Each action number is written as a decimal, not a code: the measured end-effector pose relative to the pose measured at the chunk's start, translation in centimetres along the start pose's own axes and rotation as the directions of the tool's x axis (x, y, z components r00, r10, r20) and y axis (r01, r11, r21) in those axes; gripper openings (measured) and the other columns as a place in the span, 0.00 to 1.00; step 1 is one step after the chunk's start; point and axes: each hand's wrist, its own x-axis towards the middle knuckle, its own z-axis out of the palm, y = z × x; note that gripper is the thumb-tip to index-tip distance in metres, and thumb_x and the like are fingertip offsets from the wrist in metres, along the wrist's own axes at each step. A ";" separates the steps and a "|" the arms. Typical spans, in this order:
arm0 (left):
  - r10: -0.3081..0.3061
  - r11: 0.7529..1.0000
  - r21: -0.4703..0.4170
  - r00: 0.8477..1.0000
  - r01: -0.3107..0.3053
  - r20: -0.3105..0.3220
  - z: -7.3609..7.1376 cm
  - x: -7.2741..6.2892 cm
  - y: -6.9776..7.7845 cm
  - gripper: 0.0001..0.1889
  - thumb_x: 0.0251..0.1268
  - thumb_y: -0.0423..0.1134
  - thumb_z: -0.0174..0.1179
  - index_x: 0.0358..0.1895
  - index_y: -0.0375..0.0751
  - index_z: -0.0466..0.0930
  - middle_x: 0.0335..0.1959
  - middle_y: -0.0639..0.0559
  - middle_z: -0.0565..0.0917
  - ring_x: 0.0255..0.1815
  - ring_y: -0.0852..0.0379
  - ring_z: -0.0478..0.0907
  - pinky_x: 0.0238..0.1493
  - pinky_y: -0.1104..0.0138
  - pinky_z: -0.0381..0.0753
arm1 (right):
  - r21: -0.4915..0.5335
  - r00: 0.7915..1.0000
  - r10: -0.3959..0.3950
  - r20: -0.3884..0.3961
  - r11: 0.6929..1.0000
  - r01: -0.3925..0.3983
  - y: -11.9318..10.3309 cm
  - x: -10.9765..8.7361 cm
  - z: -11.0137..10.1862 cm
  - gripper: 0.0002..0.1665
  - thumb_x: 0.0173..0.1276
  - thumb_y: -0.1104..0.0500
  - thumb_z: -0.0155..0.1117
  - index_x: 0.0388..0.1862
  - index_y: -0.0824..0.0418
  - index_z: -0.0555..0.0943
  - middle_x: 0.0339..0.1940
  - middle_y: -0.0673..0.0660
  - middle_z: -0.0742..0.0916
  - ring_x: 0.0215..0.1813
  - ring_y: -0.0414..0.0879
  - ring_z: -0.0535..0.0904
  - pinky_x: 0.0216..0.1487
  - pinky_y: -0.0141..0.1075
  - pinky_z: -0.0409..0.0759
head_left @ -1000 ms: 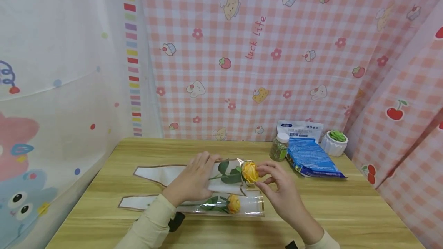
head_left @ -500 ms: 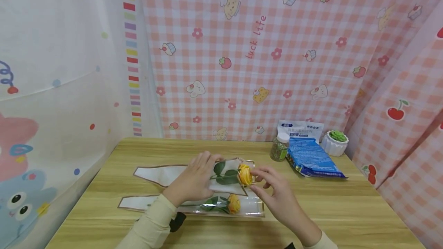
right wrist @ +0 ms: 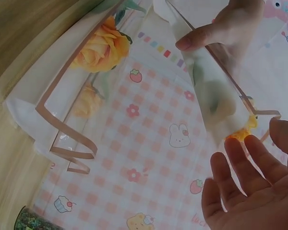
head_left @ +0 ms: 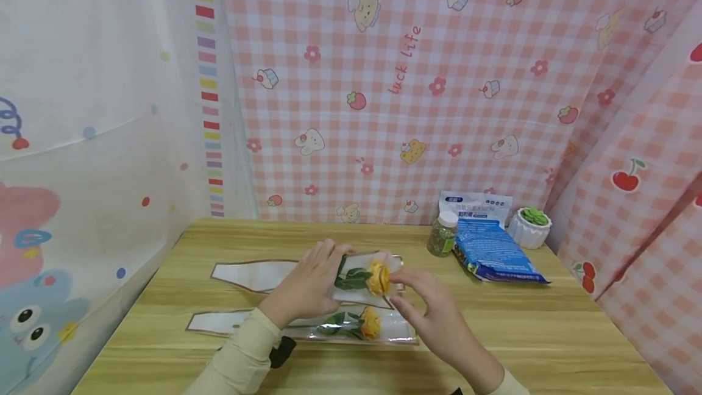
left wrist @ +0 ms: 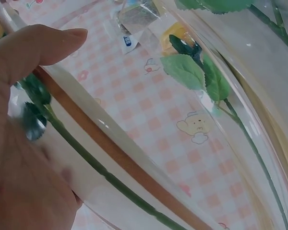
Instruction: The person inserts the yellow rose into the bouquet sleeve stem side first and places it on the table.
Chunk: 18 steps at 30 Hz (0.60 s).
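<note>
My left hand grips the farther flower sleeve, a tapered clear-and-white wrapper with a brown border. Its thumb lies along the sleeve's edge in the left wrist view. Inside is a yellow rose with green leaves and a stem, its bloom at the wide mouth. My right hand is at that mouth, fingertips against the bloom; in the right wrist view its fingers are spread and loosely bent. Nearer me lies a second sleeve holding another yellow rose.
At the table's back right stand a white-capped jar of green bits, a blue bag, a white pouch and a succulent in a white pot. A pink checked cloth hangs behind the wooden table.
The upper rose has moved left, further into its sleeve, with my right hand following it. My left hand has kept its place on the sleeve. The nearer sleeve has not moved.
</note>
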 end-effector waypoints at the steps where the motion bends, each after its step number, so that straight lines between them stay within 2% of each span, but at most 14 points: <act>1: 0.001 1.000 0.000 1.000 -0.001 -0.002 0.0 0.0 0.0 0.52 0.38 0.41 0.79 0.71 0.45 0.57 0.45 0.54 0.62 0.45 0.55 0.60 0.45 0.63 0.65 | -0.002 1.000 0.001 0.002 1.000 -0.001 0.0 0.0 0.1 0.19 0.66 0.62 0.71 0.56 0.55 0.84 0.56 0.48 0.86 0.59 0.48 0.81 0.57 0.51 0.79; 4: 0.004 1.000 0.005 1.000 -0.004 -0.005 -0.1 0.0 0.2 0.52 0.39 0.41 0.79 0.71 0.44 0.57 0.45 0.54 0.62 0.46 0.55 0.60 0.45 0.63 0.66 | 0.010 1.000 0.021 0.009 1.000 -0.021 -0.1 -0.1 0.3 0.18 0.68 0.61 0.69 0.57 0.54 0.83 0.56 0.47 0.86 0.59 0.47 0.80 0.61 0.54 0.73; 8: 0.008 1.000 0.018 1.000 -0.008 -0.004 -0.3 0.0 0.3 0.52 0.41 0.43 0.79 0.72 0.44 0.57 0.44 0.54 0.62 0.45 0.55 0.59 0.45 0.64 0.65 | 0.041 0.998 0.060 0.031 0.997 -0.062 -0.2 -0.3 0.6 0.17 0.73 0.59 0.63 0.60 0.56 0.80 0.58 0.49 0.85 0.59 0.51 0.80 0.67 0.64 0.56; 11: 0.012 1.000 0.018 1.000 -0.012 -0.006 -0.3 0.0 0.4 0.51 0.42 0.42 0.79 0.72 0.44 0.58 0.44 0.55 0.62 0.45 0.56 0.59 0.45 0.63 0.65 | 0.078 0.993 0.097 0.064 0.992 -0.102 -0.3 -0.4 0.7 0.19 0.78 0.54 0.58 0.63 0.56 0.76 0.61 0.51 0.84 0.60 0.54 0.81 0.68 0.71 0.42; 14: 0.017 1.000 0.012 1.000 -0.017 -0.016 -0.3 0.0 0.5 0.50 0.41 0.41 0.79 0.71 0.45 0.58 0.44 0.55 0.62 0.45 0.55 0.60 0.46 0.63 0.66 | 0.112 0.984 0.136 0.112 0.983 -0.148 -0.4 -0.5 0.8 0.22 0.79 0.48 0.55 0.66 0.55 0.74 0.63 0.52 0.83 0.63 0.55 0.80 0.68 0.74 0.36; 18: 0.033 0.999 0.006 0.999 -0.033 -0.030 -0.2 0.1 0.7 0.49 0.41 0.40 0.80 0.70 0.46 0.59 0.45 0.55 0.64 0.46 0.55 0.61 0.47 0.62 0.68 | 0.159 0.971 0.159 0.176 0.969 -0.188 -0.4 -0.4 1.0 0.25 0.78 0.49 0.57 0.69 0.57 0.72 0.65 0.52 0.82 0.66 0.56 0.78 0.68 0.74 0.36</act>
